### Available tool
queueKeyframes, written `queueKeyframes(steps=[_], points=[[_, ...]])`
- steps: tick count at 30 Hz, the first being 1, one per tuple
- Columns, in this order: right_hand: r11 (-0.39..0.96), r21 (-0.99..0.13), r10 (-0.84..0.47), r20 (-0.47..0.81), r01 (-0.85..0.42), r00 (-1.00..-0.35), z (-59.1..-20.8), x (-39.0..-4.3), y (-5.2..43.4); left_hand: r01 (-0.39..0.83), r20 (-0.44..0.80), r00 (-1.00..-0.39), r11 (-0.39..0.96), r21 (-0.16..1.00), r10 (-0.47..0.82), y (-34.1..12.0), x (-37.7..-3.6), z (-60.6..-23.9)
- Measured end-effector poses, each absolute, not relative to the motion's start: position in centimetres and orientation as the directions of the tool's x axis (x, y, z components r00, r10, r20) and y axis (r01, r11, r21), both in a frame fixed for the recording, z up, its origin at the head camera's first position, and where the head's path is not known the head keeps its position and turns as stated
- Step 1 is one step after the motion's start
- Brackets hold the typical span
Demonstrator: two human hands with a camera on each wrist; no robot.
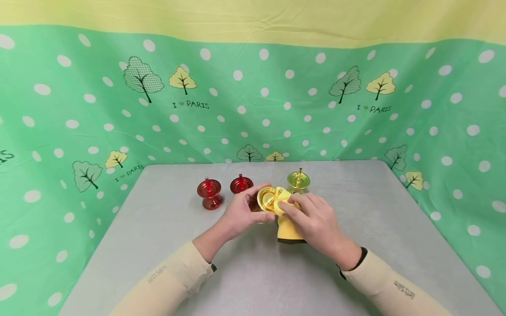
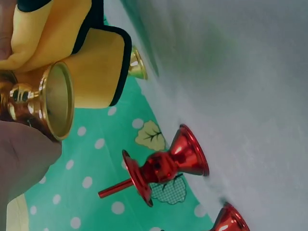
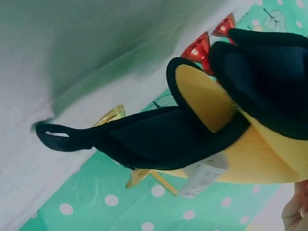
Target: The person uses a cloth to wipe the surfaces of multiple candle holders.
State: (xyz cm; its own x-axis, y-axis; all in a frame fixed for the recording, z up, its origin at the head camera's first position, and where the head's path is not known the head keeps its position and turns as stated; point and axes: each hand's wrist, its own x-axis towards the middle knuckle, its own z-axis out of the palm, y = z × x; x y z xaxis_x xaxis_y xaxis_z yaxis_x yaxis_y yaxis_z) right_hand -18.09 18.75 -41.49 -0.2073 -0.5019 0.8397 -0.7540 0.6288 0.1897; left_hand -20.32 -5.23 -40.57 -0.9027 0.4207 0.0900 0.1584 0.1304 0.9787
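Observation:
My left hand (image 1: 246,210) grips a gold candle holder (image 1: 266,198), tilted on its side just above the grey table (image 1: 158,245). In the left wrist view the gold holder (image 2: 45,103) shows its round rim toward the camera. My right hand (image 1: 310,217) holds a yellow cloth (image 1: 285,219) with black edging and presses it against the holder's rim. The cloth (image 2: 94,65) hangs down beside the holder. From the right wrist the cloth (image 3: 216,130) fills the view, showing its black back and a white label.
A second gold holder (image 1: 298,181) stands upright just behind my right hand. Two red holders (image 1: 209,193) (image 1: 241,183) stand to the left of it. A green dotted curtain (image 1: 79,109) walls in the table on three sides.

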Motion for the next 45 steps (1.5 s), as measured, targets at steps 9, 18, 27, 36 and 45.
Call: queueKeyframes(steps=[9, 18, 27, 36, 45], points=[[0.623, 0.215, -0.525, 0.828, -0.752, -0.198, -41.8, -18.2, 19.1, 0.100, 0.062, -0.910, 0.072, 0.992, 0.410, -5.1, -20.3, -40.8], [0.632, 0.197, -0.477, 0.861, -0.749, -0.177, -41.6, -18.8, 19.1, 0.144, 0.084, -0.856, 0.079, 0.986, 0.509, -5.9, -20.6, -40.1], [0.571, -0.008, -0.513, 0.776, -0.821, -0.365, -40.9, -19.0, 19.1, 0.020, 0.018, -0.891, 0.000, 1.000, 0.453, -6.1, -21.1, -40.5], [0.494, -0.390, -0.413, 0.680, -0.777, -0.605, -40.8, -17.7, 18.0, 0.048, 0.050, -0.933, -0.016, 0.999, 0.356, -5.5, -20.6, -40.4], [0.430, -0.557, -0.399, 0.589, -0.711, -0.703, -41.4, -18.3, 18.3, 0.052, 0.062, -0.940, -0.039, 0.998, 0.337, -5.5, -20.5, -40.7]])
